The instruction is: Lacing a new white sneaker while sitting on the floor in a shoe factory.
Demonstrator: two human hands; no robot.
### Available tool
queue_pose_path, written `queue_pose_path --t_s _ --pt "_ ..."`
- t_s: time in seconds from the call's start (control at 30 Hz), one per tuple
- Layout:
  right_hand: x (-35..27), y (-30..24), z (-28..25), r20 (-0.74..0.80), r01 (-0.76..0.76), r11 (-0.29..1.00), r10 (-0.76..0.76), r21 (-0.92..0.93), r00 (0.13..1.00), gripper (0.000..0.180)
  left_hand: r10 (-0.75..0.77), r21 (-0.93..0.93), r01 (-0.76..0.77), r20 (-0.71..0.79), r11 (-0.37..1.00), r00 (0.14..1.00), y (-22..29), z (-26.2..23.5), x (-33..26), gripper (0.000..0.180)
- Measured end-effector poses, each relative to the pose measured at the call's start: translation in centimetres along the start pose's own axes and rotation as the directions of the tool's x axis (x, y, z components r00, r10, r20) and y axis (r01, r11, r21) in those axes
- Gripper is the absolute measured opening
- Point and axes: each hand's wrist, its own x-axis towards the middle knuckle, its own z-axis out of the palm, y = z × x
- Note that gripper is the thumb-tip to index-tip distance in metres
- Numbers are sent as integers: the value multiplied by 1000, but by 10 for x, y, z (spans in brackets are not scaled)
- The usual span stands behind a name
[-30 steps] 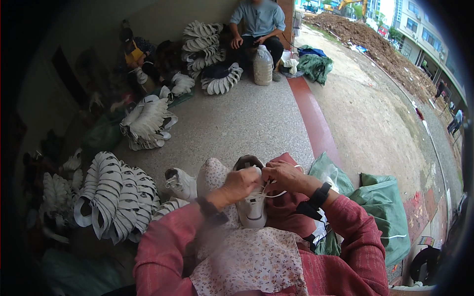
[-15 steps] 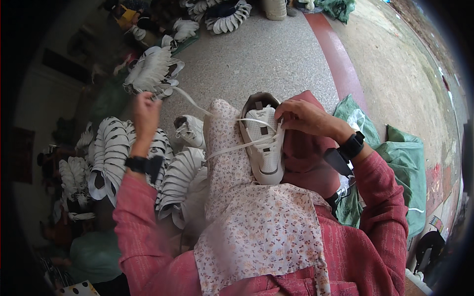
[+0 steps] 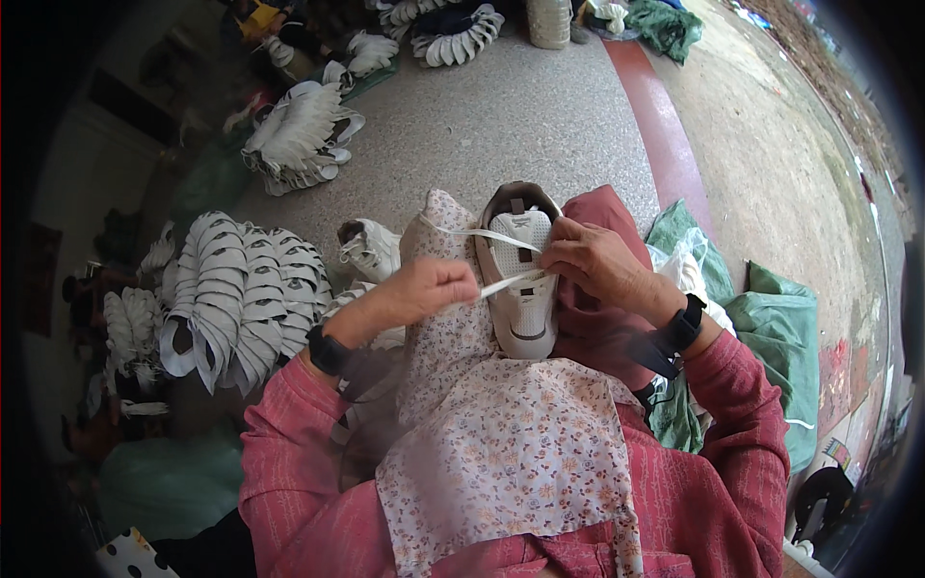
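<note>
A white and beige sneaker (image 3: 525,323) lies on my lap, its heel opening away from me and its toe toward me. My left hand (image 3: 438,287) is closed on a white shoelace (image 3: 497,286), stretched taut from the lower lacing. Another length of that lace crosses the tongue and drapes left over my knee. My right hand (image 3: 602,265) grips the sneaker's right side by the eyelets, fingers bent together; its fingertips partly hide the lacing there. A flowered apron (image 3: 511,443) covers my lap under the shoe.
Several stacks of white shoe uppers (image 3: 226,299) stand on the floor at left, with another bundle (image 3: 299,140) farther ahead. A second sneaker (image 3: 369,249) sits beside my left knee. Green sacks (image 3: 776,313) lie at right. A pale container (image 3: 548,24) stands at the far edge.
My left hand has come from far out on the left back to the shoe and now holds the lower lace. My right hand has shifted slightly down along the shoe's side.
</note>
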Motion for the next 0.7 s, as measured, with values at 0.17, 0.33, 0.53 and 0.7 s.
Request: queue_pose_path --t_s 0.17,0.33,0.53,0.7 --pt "0 -14 9 9 -21 999 22 -48 1000 5 -2 213 62 -271 975 963 -8 -18 12 23" --pt "6 -31 0 -7 -36 990 36 -135 999 4 342 634 -2 -413 773 844 -23 -7 35 23" --pt "5 -13 -32 130 18 980 9 -200 991 24 525 753 -65 -392 655 755 9 -15 47 20" --pt "10 -16 -38 234 75 974 -24 -212 972 24 613 669 -338 -226 663 757 12 -6 61 21"
